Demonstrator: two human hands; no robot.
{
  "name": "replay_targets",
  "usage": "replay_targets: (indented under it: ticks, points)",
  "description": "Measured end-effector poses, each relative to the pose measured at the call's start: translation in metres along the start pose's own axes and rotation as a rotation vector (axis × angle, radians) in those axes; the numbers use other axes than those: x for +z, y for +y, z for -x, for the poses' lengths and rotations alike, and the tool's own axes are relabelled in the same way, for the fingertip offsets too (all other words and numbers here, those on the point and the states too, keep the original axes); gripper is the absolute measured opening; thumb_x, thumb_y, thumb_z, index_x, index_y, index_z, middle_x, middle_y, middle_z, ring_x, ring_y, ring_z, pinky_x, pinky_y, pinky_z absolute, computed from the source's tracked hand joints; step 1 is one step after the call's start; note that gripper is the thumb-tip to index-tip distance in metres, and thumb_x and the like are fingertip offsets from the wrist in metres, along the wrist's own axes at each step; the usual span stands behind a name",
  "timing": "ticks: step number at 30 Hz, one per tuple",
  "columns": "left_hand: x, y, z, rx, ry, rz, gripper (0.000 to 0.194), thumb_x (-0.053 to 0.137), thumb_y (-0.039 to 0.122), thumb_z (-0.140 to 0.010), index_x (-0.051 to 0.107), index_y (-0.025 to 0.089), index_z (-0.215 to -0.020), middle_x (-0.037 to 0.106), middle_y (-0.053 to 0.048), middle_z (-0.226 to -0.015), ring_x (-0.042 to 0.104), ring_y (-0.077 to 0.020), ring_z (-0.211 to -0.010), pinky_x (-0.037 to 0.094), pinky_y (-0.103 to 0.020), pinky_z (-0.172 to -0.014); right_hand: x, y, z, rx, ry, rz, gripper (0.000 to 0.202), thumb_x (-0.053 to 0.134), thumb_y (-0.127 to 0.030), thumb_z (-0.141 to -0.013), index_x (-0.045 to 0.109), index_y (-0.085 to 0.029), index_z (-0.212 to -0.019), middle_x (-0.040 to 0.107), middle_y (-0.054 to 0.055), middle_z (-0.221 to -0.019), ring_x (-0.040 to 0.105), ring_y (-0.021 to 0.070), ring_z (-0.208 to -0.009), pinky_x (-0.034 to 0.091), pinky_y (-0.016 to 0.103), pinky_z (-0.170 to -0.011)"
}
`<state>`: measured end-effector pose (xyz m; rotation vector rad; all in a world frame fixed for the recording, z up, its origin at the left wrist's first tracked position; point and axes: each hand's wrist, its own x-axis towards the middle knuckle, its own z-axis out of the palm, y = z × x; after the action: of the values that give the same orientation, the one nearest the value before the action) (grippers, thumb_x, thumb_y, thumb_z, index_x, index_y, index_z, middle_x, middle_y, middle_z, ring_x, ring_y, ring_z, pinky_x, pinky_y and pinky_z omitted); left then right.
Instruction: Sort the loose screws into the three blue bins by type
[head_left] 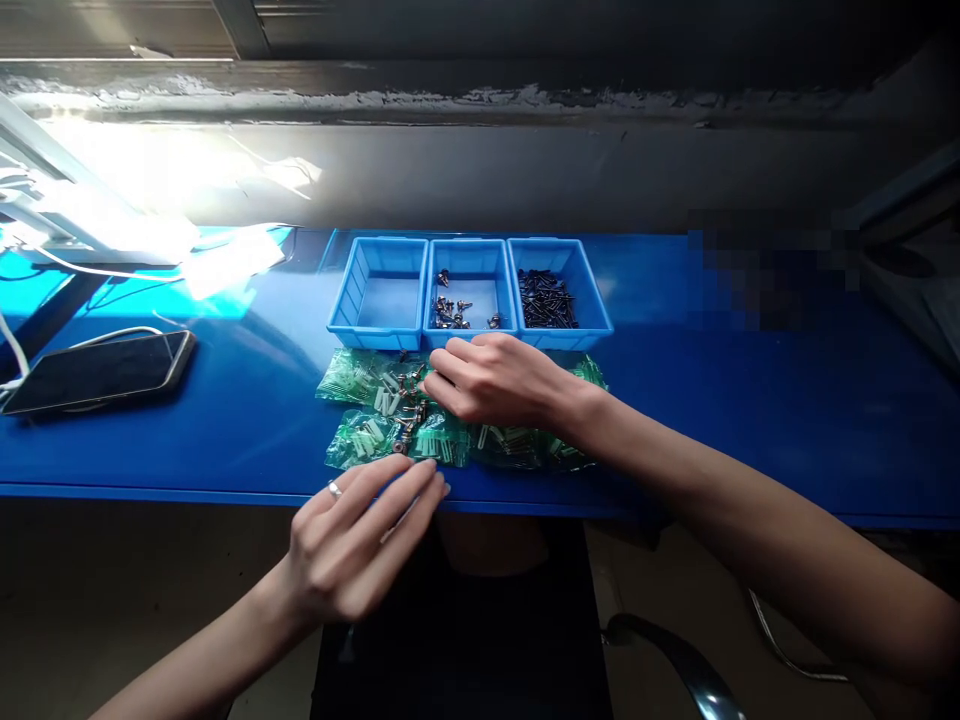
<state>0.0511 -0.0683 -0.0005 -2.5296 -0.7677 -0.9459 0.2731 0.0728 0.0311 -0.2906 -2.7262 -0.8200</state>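
My right hand reaches over the green-tinted plastic bags, just in front of the middle blue bin. Its fingers are curled and closed, and whatever they pinch is hidden. Below and left of it, my left hand, with a ring on one finger, hovers at the table's front edge. Its fingertips are pressed together; I cannot make out anything between them. Between the two hands, several loose metal screws lie on the bags. The bags hold pale plugs and screws.
Three blue bins stand in a row: the left bin shows a bare floor, the middle bin holds several short screws, the right bin many dark screws. A phone and white cables lie on the left of the blue table.
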Motion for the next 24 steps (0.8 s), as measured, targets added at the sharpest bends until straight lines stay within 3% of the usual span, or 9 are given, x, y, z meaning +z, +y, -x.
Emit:
replay_targets:
  ticks: [5,9,12,17,21,24]
  points:
    - [0.002,-0.007,0.011,-0.186,-0.003,0.047,0.039,0.091,-0.002,-0.081,0.079,0.002,-0.118,0.079,-0.016,-0.106,0.076,-0.0296,-0.093,0.064,-0.043,-0.079,-0.004,0.001,0.001,0.002,0.111,0.035,0.035,0.047,0.001,-0.106,0.057,-0.019,-0.079,0.068,0.003,-0.079,0.063,0.0157,-0.070,0.040,0.031,-0.053]
    - [0.003,-0.007,0.008,-0.304,0.025,0.103,0.038,0.087,-0.007,-0.083,0.079,0.004,-0.118,0.077,-0.017,-0.108,0.074,-0.0245,-0.094,0.062,-0.038,-0.080,-0.003,0.002,0.003,-0.015,0.120,0.068,0.029,0.048,0.000,-0.109,0.066,-0.014,-0.091,0.072,0.006,-0.092,0.066,0.0163,-0.084,0.049,0.029,-0.059]
    - [0.001,-0.007,0.004,-0.370,0.048,0.113,0.038,0.085,-0.009,-0.084,0.079,0.006,-0.119,0.075,-0.015,-0.109,0.073,-0.0205,-0.095,0.061,-0.033,-0.083,0.000,0.002,0.006,0.024,0.156,0.059,0.023,0.052,-0.004,-0.109,0.067,-0.014,-0.095,0.072,0.006,-0.095,0.064,0.0161,-0.085,0.045,0.028,-0.055]
    - [0.000,-0.008,0.002,-0.373,0.040,0.130,0.034,0.085,-0.008,-0.084,0.078,0.004,-0.116,0.074,-0.014,-0.104,0.071,-0.0201,-0.094,0.060,-0.035,-0.084,-0.004,0.002,0.014,0.167,0.261,-0.012,0.015,0.062,-0.019,-0.109,0.071,-0.014,-0.098,0.075,0.006,-0.093,0.066,0.0176,-0.080,0.046,0.029,-0.052]
    - [0.002,-0.006,0.005,-0.367,0.037,0.145,0.036,0.086,-0.007,-0.084,0.077,0.004,-0.117,0.074,-0.014,-0.105,0.071,-0.0216,-0.096,0.061,-0.037,-0.085,-0.027,-0.012,0.028,0.295,0.266,-0.179,0.018,0.064,-0.026,-0.110,0.073,-0.013,-0.101,0.074,0.008,-0.092,0.067,0.0168,-0.076,0.047,0.029,-0.054]
    - [0.003,-0.005,0.008,-0.349,0.042,0.132,0.037,0.089,-0.005,-0.082,0.077,0.002,-0.116,0.075,-0.016,-0.106,0.072,-0.0243,-0.098,0.063,-0.040,-0.085,-0.045,-0.034,0.047,0.280,0.234,-0.315,0.026,0.068,-0.039,-0.109,0.072,-0.014,-0.103,0.070,0.006,-0.087,0.064,0.0164,-0.071,0.047,0.029,-0.056]
